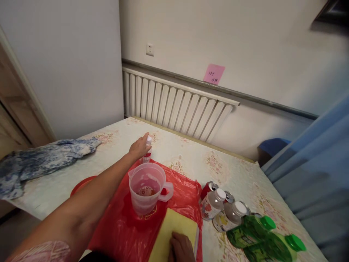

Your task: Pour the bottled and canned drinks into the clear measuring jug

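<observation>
Head view: white-capped bottle upright within the left grip.

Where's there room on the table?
Try the flowered tablecloth between the red plastic sheet and white ribbed radiator, or between the metal cans and blue curtain. Crowded: around the cans, with clear white-capped bottles and green plastic bottles.

1. Soft, even indoor light of moderate brightness; its source cannot be told.
2. The wall is pale and well lit; the blue curtain falls into shade.
3. Small glints show on the red plastic.
4. The right hand looks darker than the left hand.
5. Wide-angle stretching distorts the edges, and fine print looks soft.
</observation>
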A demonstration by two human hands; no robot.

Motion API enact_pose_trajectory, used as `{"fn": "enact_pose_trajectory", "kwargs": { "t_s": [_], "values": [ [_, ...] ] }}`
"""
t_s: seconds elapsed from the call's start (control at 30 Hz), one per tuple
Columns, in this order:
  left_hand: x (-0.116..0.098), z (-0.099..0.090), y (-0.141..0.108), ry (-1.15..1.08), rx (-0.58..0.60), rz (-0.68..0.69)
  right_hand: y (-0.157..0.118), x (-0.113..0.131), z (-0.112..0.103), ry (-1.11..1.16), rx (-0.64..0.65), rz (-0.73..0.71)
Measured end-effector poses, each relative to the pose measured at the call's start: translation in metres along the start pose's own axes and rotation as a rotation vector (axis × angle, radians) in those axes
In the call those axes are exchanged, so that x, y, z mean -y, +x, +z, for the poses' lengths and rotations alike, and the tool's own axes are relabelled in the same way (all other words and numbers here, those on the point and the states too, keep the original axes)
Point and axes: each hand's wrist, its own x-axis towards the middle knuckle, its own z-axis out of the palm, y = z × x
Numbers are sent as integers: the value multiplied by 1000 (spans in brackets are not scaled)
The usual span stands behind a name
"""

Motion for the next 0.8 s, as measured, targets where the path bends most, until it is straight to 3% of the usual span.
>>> {"fn": "enact_pose_trajectory", "kwargs": {
  "t_s": [0.13, 0.23, 0.33, 0.43, 0.47, 0.57, 0.67, 0.8],
  "values": [
    [7, -21, -14, -9, -39, -37, 9, 9, -8, 1, 57, -19],
    [10, -45, -35, -81, -161, -118, 13, 21, -13, -3, 45, 64],
    [-3, -69, -76, -174, -346, -130, 17, 32, -18, 0, 48, 135],
    [-30, -81, -137, -287, -443, -59, 22, 37, -24, 30, 65, 164],
    [-39, -80, -159, -309, -474, -74, 24, 38, -26, 51, 62, 173],
    [-60, -60, -223, -447, -388, -79, 26, 37, -38, 154, 27, 224],
    [-72, -26, -274, -516, -216, -75, 14, 32, -59, 231, -17, 316],
    [-88, 9, -318, -613, 89, -49, -23, 8, -104, 186, -116, 488]
  ]
}}
